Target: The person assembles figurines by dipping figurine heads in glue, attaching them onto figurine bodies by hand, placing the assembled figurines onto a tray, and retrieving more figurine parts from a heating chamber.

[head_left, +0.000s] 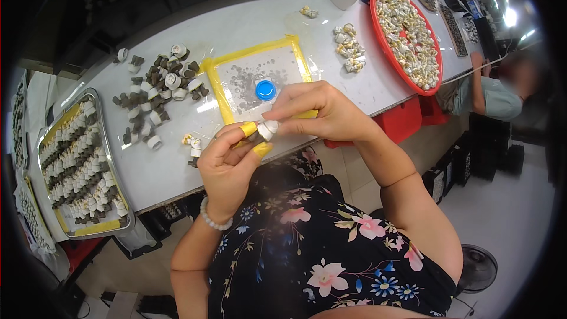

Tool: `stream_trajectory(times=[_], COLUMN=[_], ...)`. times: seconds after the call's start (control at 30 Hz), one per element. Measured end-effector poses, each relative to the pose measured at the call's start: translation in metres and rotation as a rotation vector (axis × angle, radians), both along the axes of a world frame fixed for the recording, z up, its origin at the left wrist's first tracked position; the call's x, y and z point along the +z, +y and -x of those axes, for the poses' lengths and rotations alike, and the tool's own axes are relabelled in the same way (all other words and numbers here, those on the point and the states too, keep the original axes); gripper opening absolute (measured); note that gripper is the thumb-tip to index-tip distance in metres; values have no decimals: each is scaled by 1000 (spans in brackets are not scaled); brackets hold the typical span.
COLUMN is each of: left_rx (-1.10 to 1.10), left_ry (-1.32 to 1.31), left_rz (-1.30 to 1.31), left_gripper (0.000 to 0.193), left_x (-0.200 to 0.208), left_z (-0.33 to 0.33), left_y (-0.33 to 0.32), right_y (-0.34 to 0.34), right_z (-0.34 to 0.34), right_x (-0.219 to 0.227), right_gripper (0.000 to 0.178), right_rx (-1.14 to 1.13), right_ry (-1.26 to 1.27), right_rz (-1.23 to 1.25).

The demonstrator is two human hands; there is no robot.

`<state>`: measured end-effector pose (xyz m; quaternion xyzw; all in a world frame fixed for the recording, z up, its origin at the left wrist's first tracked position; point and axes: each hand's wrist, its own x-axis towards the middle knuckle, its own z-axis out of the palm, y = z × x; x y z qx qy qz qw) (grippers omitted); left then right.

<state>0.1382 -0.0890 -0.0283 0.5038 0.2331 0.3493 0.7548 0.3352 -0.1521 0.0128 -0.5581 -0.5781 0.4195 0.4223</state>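
Observation:
My left hand (227, 165), with yellow tape round its thumb and a finger, pinches a small white-and-dark figurine (269, 130). My right hand (319, 112) comes in from the right, its fingertips closed against the white part of the same piece. Just beyond the hands, a blue cap (265, 90) rests on the work sheet bordered by yellow tape (220, 95), which is speckled with grey spots. Beside my left hand a white, dark and gold figurine (194, 146) lies near the table edge.
A pile of dark-and-white pieces (158, 85) spreads to the left. Farther left, a metal tray (121, 186) carries rows of figurines. At right are a small group of white-and-gold pieces (349, 48) and a red basin (407, 80) full of them. A person (499, 94) sits beyond.

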Motion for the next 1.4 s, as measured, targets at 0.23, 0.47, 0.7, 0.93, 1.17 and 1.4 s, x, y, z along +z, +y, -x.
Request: stream_trajectory(times=[0.23, 0.47, 0.7, 0.93, 1.17, 1.4], left_rx=[-8, 0, 352, 383, 360, 392], left_ry=[-21, -20, 384, 770, 697, 905], left_rz=[220, 154, -646, -1142, -1022, -1141], left_gripper=[27, 26, 27, 27, 28, 29], left_x=[6, 1, 3, -3, 7, 12], left_z=[6, 10, 66, 89, 83, 91], left_y=[10, 7, 34, 30, 25, 62], right_y=[11, 12, 31, 64, 54, -7], right_z=[8, 10, -68, -125, -102, -47], right_x=[8, 5, -3, -27, -16, -21], right_gripper=[25, 23, 21, 30, 30, 23], right_rx=[-23, -3, -417, -476, -369, -351], right_ry=[-6, -28, -523, -999, -600, -11], right_rz=[-61, -97, -129, 10, 45, 67])
